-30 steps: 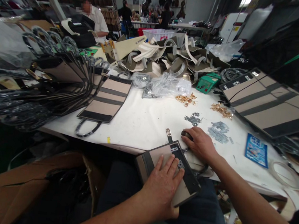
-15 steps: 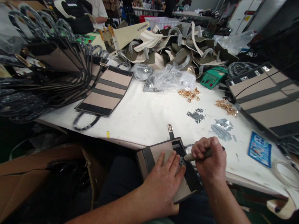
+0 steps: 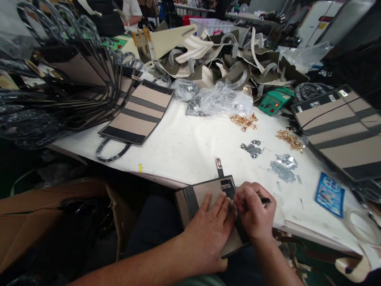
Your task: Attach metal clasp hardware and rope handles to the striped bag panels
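Observation:
A beige bag panel [image 3: 202, 190] with dark bands rests at the table edge over my lap. My left hand [image 3: 206, 234] lies flat on it, fingers stretched out, pressing the panel. Closed above the panel's dark band, my right hand [image 3: 256, 212] grips a slim hand tool [image 3: 266, 200]; only its dark back end shows. The tool's tip and the spot under it are hidden behind my fingers. A small metal fitting [image 3: 226, 186] sits in the dark band, and a strap with a metal clasp [image 3: 219, 164] sticks out from the panel's top edge.
Metal plates [image 3: 283, 167], gold-coloured fittings [image 3: 290, 139] and a blue packet [image 3: 330, 194] lie on the right. Stacked bag panels [image 3: 91, 84] with wrapped handles stand left. A green box [image 3: 276, 101] and plastic bags [image 3: 219, 100] lie behind. A person [image 3: 128, 2] is at back left.
My right hand has shifted left and lower over the panel, so the tool's shaft and the small metal plate are now covered. My left hand stays in place. The view tilts slightly.

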The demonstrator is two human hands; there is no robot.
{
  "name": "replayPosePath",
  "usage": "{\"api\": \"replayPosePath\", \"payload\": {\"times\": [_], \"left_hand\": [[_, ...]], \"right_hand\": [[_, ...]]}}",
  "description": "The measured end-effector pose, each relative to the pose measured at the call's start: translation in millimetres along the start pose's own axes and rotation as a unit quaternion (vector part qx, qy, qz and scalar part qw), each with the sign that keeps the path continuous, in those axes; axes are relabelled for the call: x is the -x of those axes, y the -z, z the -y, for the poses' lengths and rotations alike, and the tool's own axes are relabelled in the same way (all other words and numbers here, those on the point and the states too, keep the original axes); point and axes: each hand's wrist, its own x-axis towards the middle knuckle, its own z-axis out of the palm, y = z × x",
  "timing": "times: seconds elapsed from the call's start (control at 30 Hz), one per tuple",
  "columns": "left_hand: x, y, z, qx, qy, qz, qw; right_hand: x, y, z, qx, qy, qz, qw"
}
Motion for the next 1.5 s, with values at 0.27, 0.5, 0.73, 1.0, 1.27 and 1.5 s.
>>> {"api": "replayPosePath", "payload": {"times": [0.27, 0.5, 0.73, 1.0, 1.27, 1.5], "left_hand": [[10, -15.9, 3, 0.013, 0.046, -0.04, 0.998], [12, -1.7, 2, 0.004, 0.03, -0.007, 1.0], [12, -4.3, 2, 0.025, 0.031, -0.013, 0.999], [11, -12.9, 3, 0.03, 0.035, -0.029, 0.999], [14, -32.3, 5, 0.051, 0.005, -0.09, 0.995], [14, -24.4, 3, 0.063, 0.013, -0.079, 0.995]], "right_hand": [[5, 3, -1, 0.114, 0.055, 0.041, 0.991], [-1, -4, 35, -0.016, 0.1, 0.027, 0.995], [4, -2, 5, 0.148, 0.045, 0.055, 0.986], [5, -4, 9, 0.194, 0.109, 0.078, 0.972], [21, -30, 5, 0.345, 0.285, 0.233, 0.863], [19, -22, -5, 0.363, 0.294, 0.246, 0.849]]}}
